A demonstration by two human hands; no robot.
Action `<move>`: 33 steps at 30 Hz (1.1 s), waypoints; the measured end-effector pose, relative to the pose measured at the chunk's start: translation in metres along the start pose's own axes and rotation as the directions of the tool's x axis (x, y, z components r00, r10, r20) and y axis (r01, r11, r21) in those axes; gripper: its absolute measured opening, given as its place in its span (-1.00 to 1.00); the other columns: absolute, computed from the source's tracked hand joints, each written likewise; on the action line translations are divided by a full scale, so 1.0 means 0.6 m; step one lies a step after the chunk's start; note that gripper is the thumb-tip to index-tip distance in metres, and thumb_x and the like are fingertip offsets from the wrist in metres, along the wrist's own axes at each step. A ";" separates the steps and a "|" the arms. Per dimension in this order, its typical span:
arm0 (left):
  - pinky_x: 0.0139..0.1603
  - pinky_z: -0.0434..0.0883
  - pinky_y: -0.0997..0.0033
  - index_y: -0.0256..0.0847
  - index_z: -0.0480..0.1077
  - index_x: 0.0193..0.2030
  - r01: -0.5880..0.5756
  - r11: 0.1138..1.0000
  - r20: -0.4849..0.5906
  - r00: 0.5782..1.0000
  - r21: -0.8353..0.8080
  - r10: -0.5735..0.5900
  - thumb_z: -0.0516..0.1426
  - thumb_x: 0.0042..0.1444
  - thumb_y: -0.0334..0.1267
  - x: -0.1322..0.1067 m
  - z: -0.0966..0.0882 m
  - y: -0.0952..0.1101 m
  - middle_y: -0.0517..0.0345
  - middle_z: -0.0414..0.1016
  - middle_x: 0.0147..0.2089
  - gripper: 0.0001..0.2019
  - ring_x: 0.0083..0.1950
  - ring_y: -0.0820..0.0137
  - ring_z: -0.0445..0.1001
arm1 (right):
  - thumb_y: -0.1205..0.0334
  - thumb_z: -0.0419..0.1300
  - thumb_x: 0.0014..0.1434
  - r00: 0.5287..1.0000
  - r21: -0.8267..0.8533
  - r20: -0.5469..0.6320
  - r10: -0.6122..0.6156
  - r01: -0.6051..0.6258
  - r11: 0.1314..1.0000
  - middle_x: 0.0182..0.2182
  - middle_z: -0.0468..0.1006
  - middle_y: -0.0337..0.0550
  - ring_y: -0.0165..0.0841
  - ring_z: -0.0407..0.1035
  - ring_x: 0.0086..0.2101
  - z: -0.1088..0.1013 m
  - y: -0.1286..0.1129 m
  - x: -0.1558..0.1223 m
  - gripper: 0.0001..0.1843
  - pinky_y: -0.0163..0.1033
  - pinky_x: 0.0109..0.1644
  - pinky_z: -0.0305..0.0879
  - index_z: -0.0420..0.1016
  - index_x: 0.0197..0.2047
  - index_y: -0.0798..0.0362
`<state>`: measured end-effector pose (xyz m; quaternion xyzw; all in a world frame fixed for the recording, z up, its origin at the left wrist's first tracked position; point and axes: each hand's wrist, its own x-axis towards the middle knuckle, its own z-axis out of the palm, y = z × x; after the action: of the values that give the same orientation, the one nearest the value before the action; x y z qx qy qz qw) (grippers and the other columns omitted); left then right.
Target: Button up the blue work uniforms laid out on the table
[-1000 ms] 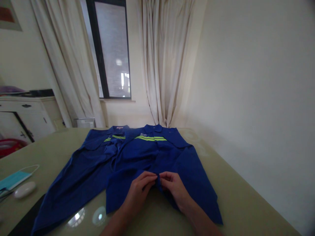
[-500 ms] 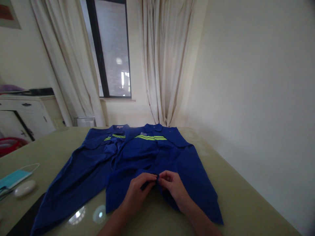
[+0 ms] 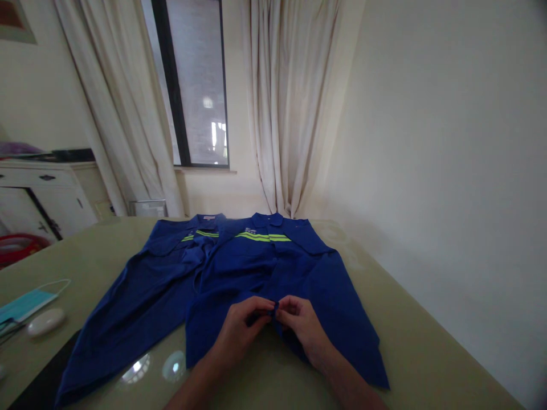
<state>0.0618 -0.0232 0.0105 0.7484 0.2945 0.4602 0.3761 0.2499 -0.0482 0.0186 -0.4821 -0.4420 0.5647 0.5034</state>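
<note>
A blue work jacket (image 3: 243,256) with yellow-green chest stripes lies front up on the table, its collar at the far side. My left hand (image 3: 248,319) pinches the jacket's front edge near the bottom hem. Close against it, my right hand (image 3: 301,322) also pinches that edge, with the fingertips of both hands nearly touching. The cloth is slightly raised between them; any button there is hidden by my fingers. To the left, partly under the first, lies a second blue work jacket (image 3: 141,296) with similar stripes.
On the left of the greenish table (image 3: 427,347) are a blue face mask (image 3: 25,304), a white computer mouse (image 3: 46,322) and a dark mat (image 3: 43,376). A wall (image 3: 448,171) runs along the right side. Curtains (image 3: 286,114) and a window (image 3: 199,85) stand behind.
The view has shifted very slightly. Both hands stay at the jacket's hem with almost the same pinch, and the jackets lie as before.
</note>
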 end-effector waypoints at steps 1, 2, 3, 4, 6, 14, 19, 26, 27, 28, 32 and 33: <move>-0.01 0.61 0.31 -0.10 0.58 -0.08 0.005 1.000 0.010 1.000 -0.010 -0.005 0.23 0.22 -0.35 0.000 0.000 0.001 0.10 0.68 -0.09 -0.84 -0.08 0.31 0.66 | -0.10 0.60 -0.27 1.000 0.013 -0.002 0.011 -0.011 1.000 -0.51 0.53 -0.27 -0.42 0.34 -0.49 0.000 -0.001 -0.001 -0.49 -0.32 -0.40 0.24 0.55 -0.42 0.07; -0.02 0.61 0.33 -0.09 0.58 -0.08 0.011 1.000 0.018 1.000 -0.014 -0.011 0.23 0.22 -0.36 -0.001 -0.001 0.002 0.11 0.68 -0.09 -0.83 -0.09 0.32 0.66 | -0.07 0.61 -0.27 1.000 0.033 -0.004 0.027 -0.027 0.999 -0.52 0.52 -0.29 -0.44 0.33 -0.50 0.000 -0.001 -0.002 -0.50 -0.33 -0.41 0.23 0.54 -0.42 0.06; -0.03 0.61 0.35 -0.09 0.57 -0.08 0.012 1.000 0.024 1.000 -0.009 -0.012 0.23 0.22 -0.37 -0.001 -0.001 0.002 0.12 0.68 -0.10 -0.83 -0.10 0.33 0.66 | -0.03 0.61 -0.27 0.999 0.058 -0.004 0.052 -0.052 0.997 -0.53 0.50 -0.32 -0.45 0.32 -0.51 -0.001 -0.001 -0.003 -0.51 -0.35 -0.42 0.21 0.52 -0.41 0.06; -0.03 0.60 0.37 -0.09 0.58 -0.09 0.003 1.000 0.030 1.000 0.007 -0.003 0.24 0.22 -0.39 -0.002 -0.001 0.003 0.13 0.68 -0.10 -0.83 -0.11 0.34 0.66 | 0.00 0.62 -0.29 0.996 0.086 -0.001 0.084 -0.084 0.993 -0.54 0.48 -0.34 -0.47 0.30 -0.52 -0.003 0.000 -0.002 -0.51 -0.36 -0.44 0.19 0.50 -0.41 0.05; -0.04 0.59 0.40 -0.08 0.58 -0.10 -0.053 0.997 0.043 0.998 0.063 0.050 0.24 0.22 -0.40 -0.003 -0.001 0.004 0.14 0.68 -0.11 -0.83 -0.11 0.35 0.66 | 0.08 0.63 -0.34 0.988 0.132 0.021 0.152 -0.154 0.979 -0.54 0.46 -0.37 -0.51 0.28 -0.54 -0.007 0.004 0.000 -0.49 -0.39 -0.48 0.13 0.48 -0.40 0.05; -0.01 0.55 0.45 -0.03 0.54 0.01 -0.282 0.926 0.106 0.959 0.252 0.264 0.17 0.29 -0.45 -0.007 0.010 -0.005 0.14 0.66 -0.07 -0.74 -0.06 0.40 0.62 | 0.18 0.62 -0.34 0.982 0.215 0.116 0.146 -0.168 0.962 -0.54 0.44 -0.40 -0.53 0.23 -0.57 -0.014 0.019 0.010 -0.49 -0.38 -0.49 0.04 0.46 -0.37 0.05; -0.03 0.54 0.47 -0.04 0.51 -0.01 -0.178 0.943 0.040 0.984 0.283 0.174 0.16 0.23 -0.49 -0.007 0.015 -0.008 0.19 0.64 -0.09 -0.71 -0.10 0.42 0.62 | 0.14 0.60 -0.25 0.987 0.214 0.111 0.115 -0.137 0.967 -0.48 0.47 -0.36 -0.51 0.28 -0.50 -0.008 0.010 0.007 -0.54 -0.40 -0.43 0.09 0.51 -0.32 0.06; -0.15 0.49 0.48 -0.10 0.47 -0.10 -0.136 0.932 0.001 0.989 0.335 0.145 0.12 0.13 -0.52 -0.006 0.011 0.011 0.19 0.57 -0.17 -0.72 -0.19 0.43 0.56 | 0.08 0.51 -0.11 0.990 0.175 0.090 0.109 -0.124 0.977 -0.44 0.48 -0.32 -0.48 0.29 -0.46 -0.005 0.000 0.004 -0.64 -0.37 -0.38 0.11 0.53 -0.32 0.04; -0.16 0.47 0.48 -0.10 0.46 -0.12 -0.125 0.929 -0.003 0.991 0.348 0.134 0.12 0.12 -0.52 -0.006 0.010 0.014 0.20 0.55 -0.19 -0.73 -0.20 0.43 0.55 | 0.02 0.48 -0.06 0.993 0.145 0.075 0.086 -0.097 0.985 -0.45 0.46 -0.32 -0.48 0.27 -0.46 -0.004 -0.003 0.003 -0.65 -0.36 -0.38 0.10 0.52 -0.33 0.04; -0.17 0.46 0.47 -0.10 0.45 -0.14 -0.110 0.925 -0.007 0.993 0.362 0.120 0.11 0.11 -0.53 -0.006 0.010 0.016 0.21 0.54 -0.21 -0.73 -0.21 0.43 0.54 | -0.03 0.46 -0.02 0.997 0.096 0.064 0.051 -0.057 0.994 -0.47 0.44 -0.33 -0.47 0.26 -0.47 -0.004 -0.005 0.002 -0.65 -0.35 -0.39 0.09 0.51 -0.35 0.03; -0.19 0.42 0.45 -0.11 0.42 -0.21 -0.053 0.907 -0.027 0.997 0.418 0.070 0.14 0.10 -0.52 -0.007 0.010 0.019 0.23 0.50 -0.25 -0.79 -0.23 0.41 0.50 | 0.04 0.50 -0.04 0.983 -0.244 0.065 -0.170 0.181 0.953 -0.45 0.46 -0.31 -0.39 0.32 -0.40 0.002 -0.008 -0.006 -0.67 -0.30 -0.32 0.17 0.54 -0.31 0.01; -0.20 0.41 0.45 -0.11 0.42 -0.22 -0.048 0.902 -0.029 0.997 0.428 0.066 0.15 0.10 -0.51 -0.007 0.010 0.019 0.23 0.50 -0.25 -0.80 -0.22 0.40 0.50 | 0.08 0.50 -0.04 0.975 -0.313 0.060 -0.215 0.223 0.923 -0.43 0.48 -0.29 -0.36 0.35 -0.37 0.004 -0.007 -0.008 -0.70 -0.29 -0.29 0.20 0.55 -0.29 0.01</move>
<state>0.0668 -0.0343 0.0159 0.8107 0.3742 0.4113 0.1830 0.2484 -0.0524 0.0238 -0.4973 -0.5843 0.4324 0.4735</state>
